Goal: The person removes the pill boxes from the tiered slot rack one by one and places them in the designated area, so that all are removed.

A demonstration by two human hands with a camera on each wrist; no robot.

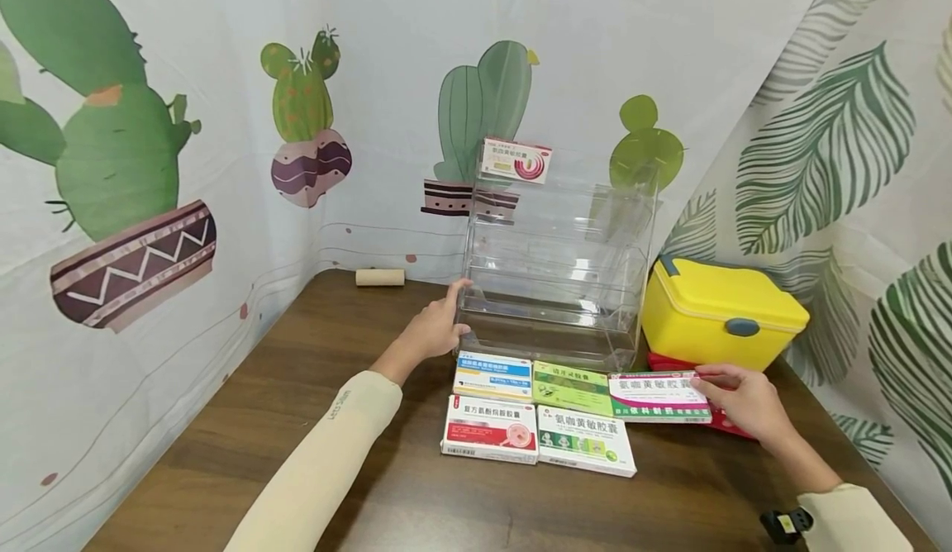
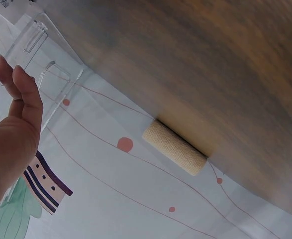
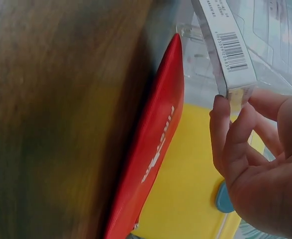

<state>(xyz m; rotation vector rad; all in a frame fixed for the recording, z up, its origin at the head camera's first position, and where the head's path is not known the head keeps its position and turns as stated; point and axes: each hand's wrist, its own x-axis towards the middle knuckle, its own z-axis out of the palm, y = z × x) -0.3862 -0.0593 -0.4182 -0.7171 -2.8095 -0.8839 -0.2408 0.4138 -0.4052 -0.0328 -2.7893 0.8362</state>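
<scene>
A clear plastic tiered display rack [image 1: 554, 287] stands on the table, and my left hand [image 1: 435, 326] holds its left side, fingers bent at the side panel. With thumb and fingers, my right hand [image 1: 740, 399] pinches the right end of a magenta, white and green medicine box [image 1: 658, 395]. The right wrist view shows this box's barcode side [image 3: 230, 50], raised above the red pouch. Left of it on the table lie a blue-white box [image 1: 492, 376], a green box [image 1: 571, 387], a red-white box [image 1: 491, 428] and a white-green box [image 1: 585, 440].
Another medicine box [image 1: 516, 161] sits in the rack's top tier at left. A yellow lidded box [image 1: 721, 312] stands right of the rack, with a red pouch [image 3: 153, 134] in front. A beige roll [image 1: 380, 277] lies at the back table edge by the printed curtain.
</scene>
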